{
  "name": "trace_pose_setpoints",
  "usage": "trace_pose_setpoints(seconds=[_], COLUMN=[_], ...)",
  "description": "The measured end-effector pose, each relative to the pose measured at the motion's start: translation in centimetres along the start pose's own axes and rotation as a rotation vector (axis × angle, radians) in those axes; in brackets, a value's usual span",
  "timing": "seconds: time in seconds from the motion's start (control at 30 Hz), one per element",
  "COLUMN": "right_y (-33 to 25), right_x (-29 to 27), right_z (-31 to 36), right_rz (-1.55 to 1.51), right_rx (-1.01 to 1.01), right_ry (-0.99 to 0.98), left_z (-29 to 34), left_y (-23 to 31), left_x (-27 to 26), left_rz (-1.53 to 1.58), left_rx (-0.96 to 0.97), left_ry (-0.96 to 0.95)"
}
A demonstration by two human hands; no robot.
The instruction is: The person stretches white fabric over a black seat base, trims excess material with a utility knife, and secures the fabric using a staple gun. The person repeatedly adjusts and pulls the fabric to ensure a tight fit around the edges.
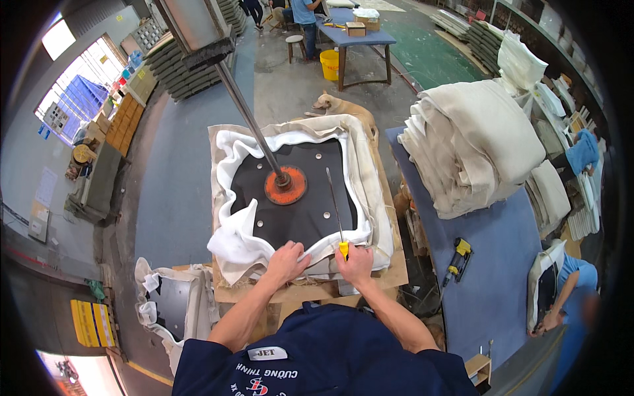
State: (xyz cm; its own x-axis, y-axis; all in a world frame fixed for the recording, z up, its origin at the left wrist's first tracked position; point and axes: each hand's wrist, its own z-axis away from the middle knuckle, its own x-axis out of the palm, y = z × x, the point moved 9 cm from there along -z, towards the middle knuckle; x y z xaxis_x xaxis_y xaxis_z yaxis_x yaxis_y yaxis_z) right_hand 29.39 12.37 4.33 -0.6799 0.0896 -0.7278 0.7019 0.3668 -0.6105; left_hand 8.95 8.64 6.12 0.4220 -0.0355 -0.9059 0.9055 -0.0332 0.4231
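Slippage of the long yellow-handled metal screwdriver [343, 249] gripped in the right hand [358, 265] could tear soft white padding [234, 245] the left hand [285, 264] pinches.

Right grip [355, 265] around yellow-handled tool [343, 250], left grip [286, 263] on white padding [232, 244]

Pretty clearly an upholstery workshop. There's a tall steel press with a round orange foot [247, 112], and right under it a square black board [290, 224] edged with puffy white padding [231, 244] and loose beige cloth [382, 228]. Right of the press: a long blue-topped table [489, 284] loaded with thick folded beige fabric [472, 145] and a yellow-and-black power tool [457, 263]. Behind the press, to the left: stacked flat grey-green padded slabs [181, 72].
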Motion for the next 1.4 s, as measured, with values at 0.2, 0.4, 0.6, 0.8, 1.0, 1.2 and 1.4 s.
trace_pose_setpoints(seconds=[0.2,0.4,0.6,0.8,1.0,1.2,1.4], right_y=[1.5,4.1,5.9,4.9,4.7,3.3,1.0], right_x=[0.6,-3.5,-10.8,-12.7,-13.9,-14.4,-15.5], right_z=[0.1,3.9,11.4,13.0,12.2,10.6,7.5], right_rz=[-0.056,-0.619,-0.248,-0.133,-0.077,0.059,0.124], right_rx=[0.004,0.434,0.161,0.253,0.244,0.241,0.149], right_ry=[-0.035,-0.327,-0.308,-0.551,-0.558,-0.56,-0.51], left_z=[-2.2,-1.3,-3.3,-5.0,-6.9,-7.0,-7.1], left_y=[5.0,4.1,1.8,4.6,1.6,1.5,1.5], left_x=[-0.5,1.1,2.7,0.8,3.2,3.1,2.7], left_rz=[-0.135,-0.17,-0.076,-0.134,0.029,0.038,0.061], left_rx=[0.184,0.156,0.055,0.128,0.179,0.251,0.254], left_ry=[0.212,0.176,0.177,0.298,0.389,0.447,0.445])
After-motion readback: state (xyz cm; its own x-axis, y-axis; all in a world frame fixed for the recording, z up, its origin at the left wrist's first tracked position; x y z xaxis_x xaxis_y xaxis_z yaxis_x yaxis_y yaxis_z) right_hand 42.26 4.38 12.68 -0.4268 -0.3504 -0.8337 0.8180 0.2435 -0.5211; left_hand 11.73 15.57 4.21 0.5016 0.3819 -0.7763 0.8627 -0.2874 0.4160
